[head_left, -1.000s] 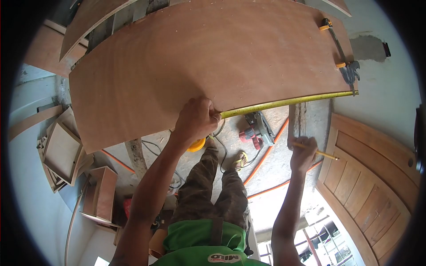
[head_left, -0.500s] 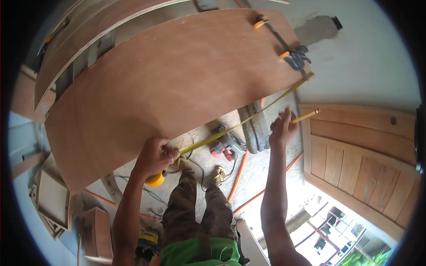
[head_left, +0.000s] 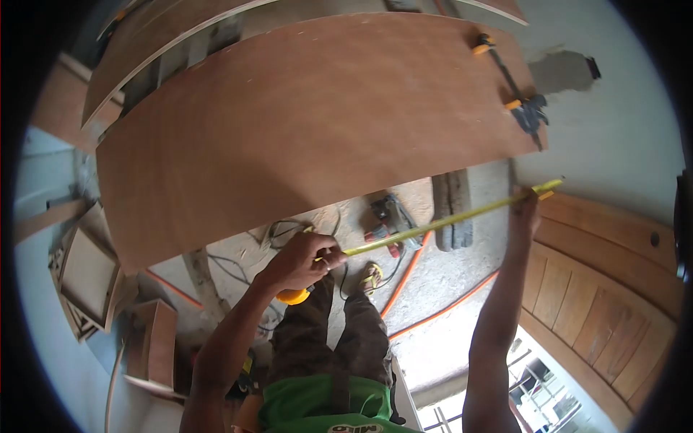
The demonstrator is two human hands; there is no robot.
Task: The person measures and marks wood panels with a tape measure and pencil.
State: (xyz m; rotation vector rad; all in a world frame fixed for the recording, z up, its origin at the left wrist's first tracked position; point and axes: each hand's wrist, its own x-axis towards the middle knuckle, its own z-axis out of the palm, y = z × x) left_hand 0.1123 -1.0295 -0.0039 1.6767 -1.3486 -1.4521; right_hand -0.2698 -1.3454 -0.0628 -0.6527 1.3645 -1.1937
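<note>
A yellow tape measure (head_left: pixel 440 224) is stretched between my two hands, just off the near edge of a large brown plywood sheet (head_left: pixel 310 137). My left hand (head_left: pixel 307 258) is closed on the blade, and the yellow-orange case (head_left: pixel 292 296) shows just below that hand. My right hand (head_left: pixel 527 209) is closed around the blade close to its free end, which sticks out past the fingers. A pencil (head_left: pixel 546 195) juts from the same hand. A black and orange bar clamp (head_left: pixel 525 108) lies across the sheet's right end.
Below the sheet, a red and grey power tool (head_left: pixel 382 231) sits on the floor among cables and an orange hose (head_left: pixel 408 274). A wooden panel door (head_left: pixel 599 289) stands at right. Wooden box frames (head_left: pixel 90 267) are at left, and another curved board (head_left: pixel 166 50) lies behind.
My right hand has moved right and now grips the tape's end, which was at the sheet's right corner. The tape has swung off the sheet toward me. The camera view has shifted.
</note>
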